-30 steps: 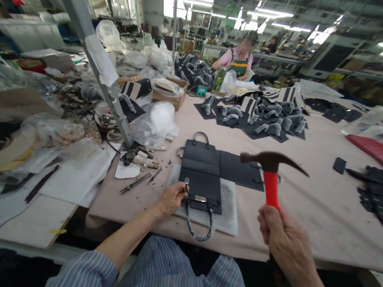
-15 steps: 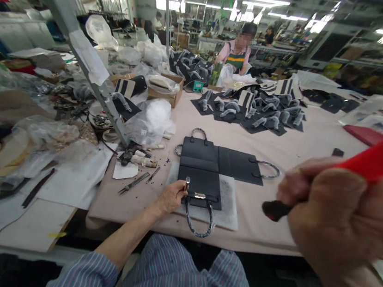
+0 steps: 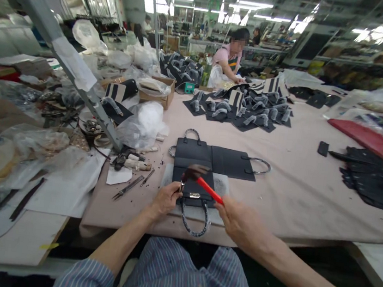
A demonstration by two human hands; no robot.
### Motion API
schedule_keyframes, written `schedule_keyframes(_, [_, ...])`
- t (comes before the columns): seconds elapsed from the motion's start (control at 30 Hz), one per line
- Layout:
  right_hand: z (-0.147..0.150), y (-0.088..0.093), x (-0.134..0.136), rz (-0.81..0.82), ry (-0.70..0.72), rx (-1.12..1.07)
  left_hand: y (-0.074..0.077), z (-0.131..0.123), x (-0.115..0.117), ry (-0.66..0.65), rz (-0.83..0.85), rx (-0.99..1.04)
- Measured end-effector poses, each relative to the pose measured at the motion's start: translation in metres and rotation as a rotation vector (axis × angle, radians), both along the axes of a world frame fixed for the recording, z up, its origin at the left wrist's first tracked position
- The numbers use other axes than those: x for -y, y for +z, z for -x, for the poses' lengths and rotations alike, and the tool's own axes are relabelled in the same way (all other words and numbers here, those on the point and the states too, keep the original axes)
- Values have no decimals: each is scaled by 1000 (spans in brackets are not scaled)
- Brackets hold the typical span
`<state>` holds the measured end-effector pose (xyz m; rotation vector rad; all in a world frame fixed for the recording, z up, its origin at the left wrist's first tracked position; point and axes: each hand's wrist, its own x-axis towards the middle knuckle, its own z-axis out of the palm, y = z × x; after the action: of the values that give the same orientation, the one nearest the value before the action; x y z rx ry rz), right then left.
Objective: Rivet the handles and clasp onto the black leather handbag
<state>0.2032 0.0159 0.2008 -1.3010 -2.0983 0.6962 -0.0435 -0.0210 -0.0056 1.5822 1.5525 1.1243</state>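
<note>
A flat black bag piece point(image 3: 197, 156) with ring handles lies on a white pad point(image 3: 223, 184) at the table's near edge. My left hand point(image 3: 165, 199) is closed round a small metal punch point(image 3: 181, 187) held upright on the bag's left edge. My right hand point(image 3: 238, 219) grips a red-handled hammer point(image 3: 208, 190); its dark head point(image 3: 193, 171) is blurred, right above the punch. A metal clasp point(image 3: 193, 195) and a black looped handle point(image 3: 193, 220) sit at the bag's near end.
Loose tools point(image 3: 130, 186), a white bundle point(image 3: 143, 121), plastic bags and paper crowd the left side. Several black bag pieces point(image 3: 244, 110) lie farther back, where another person point(image 3: 228, 57) works. A metal post point(image 3: 82, 95) slants across the left. Black pieces point(image 3: 369, 177) lie right.
My right hand swung the hammer up close to the camera, then down onto the punch. My left hand has stayed on the punch at the bag's edge.
</note>
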Motion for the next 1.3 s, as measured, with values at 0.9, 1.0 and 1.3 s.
schedule_keyframes(0.9, [58,-169,-10,-60,289,349,15,4,-7,-83,-144,-282])
schedule_keyframes(1.0, [63,-180,-7,-44,306,363,25,-5,-11,-259,-110,-376])
schedule_keyframes(1.3, [59,-177,-14,1,322,345,3,35,-4,599,73,754])
